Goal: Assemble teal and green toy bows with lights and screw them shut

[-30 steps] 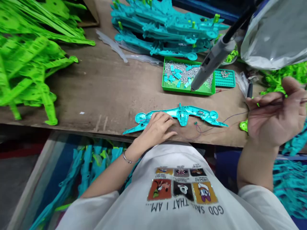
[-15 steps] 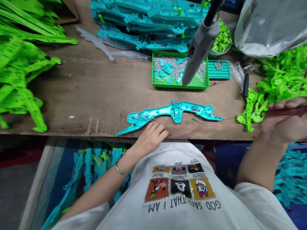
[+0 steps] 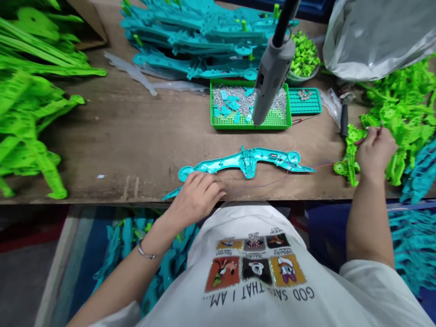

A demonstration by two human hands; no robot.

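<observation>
A teal bow-shaped plastic shell [image 3: 231,163] lies hollow side up near the table's front edge. My left hand [image 3: 199,195] rests over its left limb with fingers curled on it, hiding part of that limb. Thin wires [image 3: 262,185] run along the table below the shell, and a red wire [image 3: 325,164] stretches from its right tip towards the right. My right hand [image 3: 376,152] is closed above the lime-green plastic parts [image 3: 350,154] on the right; what its fingers hold is hidden.
A green tray [image 3: 250,127] of small screws and teal pieces stands behind the shell, with a grey electric screwdriver [image 3: 272,77] hanging over it. Stacked teal shells [image 3: 197,36] lie at the back. Lime-green parts [image 3: 30,127] are piled at left; a black-handled tool [image 3: 344,119] lies at right.
My right hand has come down and left, from raised beside the table's right end to the lime-green parts. My left hand has slid left along the shell. The wires at its right end have shifted.
</observation>
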